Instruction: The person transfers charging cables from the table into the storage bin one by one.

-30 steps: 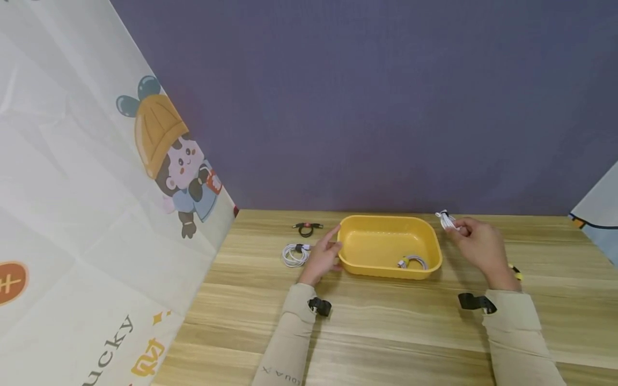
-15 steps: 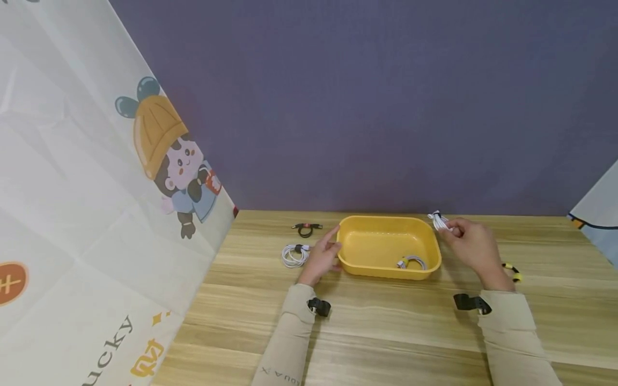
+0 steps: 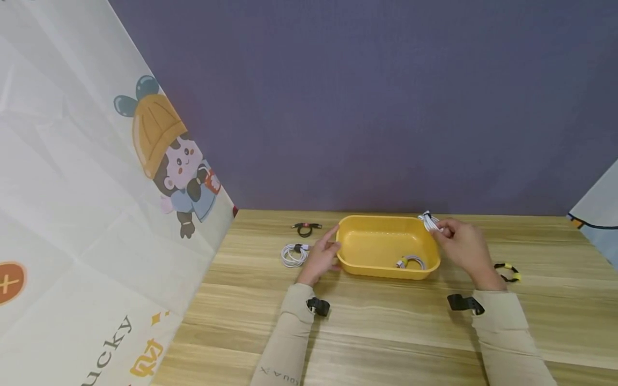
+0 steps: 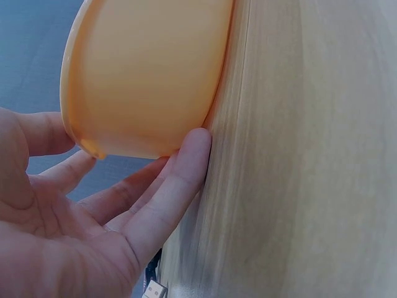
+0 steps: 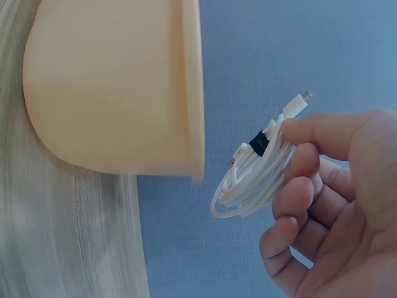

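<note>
Yellow bin (image 3: 367,246): stood upright on the counter (image 3: 386,321), contained one greyish cable (image 3: 418,258).
Greyish cable: lay curved on the bin floor toward the front right, bound in yellow near the plug.
Left grip (image 3: 318,258): spread fairly wide, touched the left end of the bin with extended fingers along the outer wall.
Right grip (image 3: 463,244): narrowed to a pinch, held the coiled white cable (image 3: 429,221) between thumb and fingertips.
Coiled white cable: hung by the right rear corner of the bin, above rim level and apart from the rim in the right wrist view; was bound in black.
Forearms (image 3: 289,343): reached forward in beige sleeves, either side of the bin.
Black cable (image 3: 313,225): lay left of the bin, looped, bound in red.
White coil (image 3: 297,248): lay just beside the left grip.
Black-and-yellow loop (image 3: 516,277): lay right of the right wrist.
</note>
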A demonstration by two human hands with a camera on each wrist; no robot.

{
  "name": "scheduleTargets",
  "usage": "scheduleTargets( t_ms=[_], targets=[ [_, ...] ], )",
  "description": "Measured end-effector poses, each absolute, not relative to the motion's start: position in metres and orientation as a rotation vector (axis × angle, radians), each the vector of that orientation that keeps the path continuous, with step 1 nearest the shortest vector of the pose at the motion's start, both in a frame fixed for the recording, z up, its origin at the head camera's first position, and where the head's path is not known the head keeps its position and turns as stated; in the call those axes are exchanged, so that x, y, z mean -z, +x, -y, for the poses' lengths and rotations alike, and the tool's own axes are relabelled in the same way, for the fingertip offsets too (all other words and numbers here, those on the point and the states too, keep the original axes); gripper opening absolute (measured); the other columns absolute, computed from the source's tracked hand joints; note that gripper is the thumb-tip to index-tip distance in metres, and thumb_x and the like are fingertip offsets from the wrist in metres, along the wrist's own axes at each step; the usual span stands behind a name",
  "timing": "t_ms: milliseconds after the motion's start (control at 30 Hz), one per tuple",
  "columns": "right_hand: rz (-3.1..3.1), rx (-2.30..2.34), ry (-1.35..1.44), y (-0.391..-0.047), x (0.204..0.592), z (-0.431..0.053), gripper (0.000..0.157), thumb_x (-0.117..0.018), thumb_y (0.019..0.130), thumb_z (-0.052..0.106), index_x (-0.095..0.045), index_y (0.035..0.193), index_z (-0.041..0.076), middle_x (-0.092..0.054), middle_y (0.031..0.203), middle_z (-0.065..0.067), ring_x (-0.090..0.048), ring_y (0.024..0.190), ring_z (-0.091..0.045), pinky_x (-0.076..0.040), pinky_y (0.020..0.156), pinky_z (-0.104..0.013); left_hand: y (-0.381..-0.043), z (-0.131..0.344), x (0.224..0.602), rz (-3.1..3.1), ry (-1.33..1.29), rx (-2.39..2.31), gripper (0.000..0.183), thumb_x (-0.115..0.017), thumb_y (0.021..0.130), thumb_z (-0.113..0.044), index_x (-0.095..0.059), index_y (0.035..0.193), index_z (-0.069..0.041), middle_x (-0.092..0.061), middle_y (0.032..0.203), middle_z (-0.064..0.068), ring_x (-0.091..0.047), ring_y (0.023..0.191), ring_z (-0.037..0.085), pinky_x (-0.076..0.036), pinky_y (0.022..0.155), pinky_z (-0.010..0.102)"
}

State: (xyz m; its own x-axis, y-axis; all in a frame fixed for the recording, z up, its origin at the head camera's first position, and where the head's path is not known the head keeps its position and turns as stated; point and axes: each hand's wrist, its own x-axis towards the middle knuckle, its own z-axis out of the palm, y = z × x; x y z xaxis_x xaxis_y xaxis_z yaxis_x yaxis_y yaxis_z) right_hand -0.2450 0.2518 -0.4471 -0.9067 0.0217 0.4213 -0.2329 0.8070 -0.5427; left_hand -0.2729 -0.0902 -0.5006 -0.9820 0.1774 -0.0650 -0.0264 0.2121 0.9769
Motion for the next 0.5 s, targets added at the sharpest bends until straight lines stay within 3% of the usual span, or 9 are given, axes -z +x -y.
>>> scheduleTargets(
  t_ms=[500],
  targets=[
    [2.619, -0.878, 0.194, -0.2391, 0.4417, -0.2414, 0.025, -0.069, 0.098, 0.025, -0.071, 0.102, 0.0, -0.064, 0.071, -0.006, -0.044, 0.054, -0.013, -0.035, 0.05, -0.023, -0.2701, 0.0901, 0.4994, -2.319, 0.154, -1.855, 0.054, -0.053, 0.106, -0.021, -0.041, 0.156, -0.037, -0.064, 0.129, 0.022, -0.069, 0.091, 0.024, -0.067, 0.065, 0.038]
  ],
)
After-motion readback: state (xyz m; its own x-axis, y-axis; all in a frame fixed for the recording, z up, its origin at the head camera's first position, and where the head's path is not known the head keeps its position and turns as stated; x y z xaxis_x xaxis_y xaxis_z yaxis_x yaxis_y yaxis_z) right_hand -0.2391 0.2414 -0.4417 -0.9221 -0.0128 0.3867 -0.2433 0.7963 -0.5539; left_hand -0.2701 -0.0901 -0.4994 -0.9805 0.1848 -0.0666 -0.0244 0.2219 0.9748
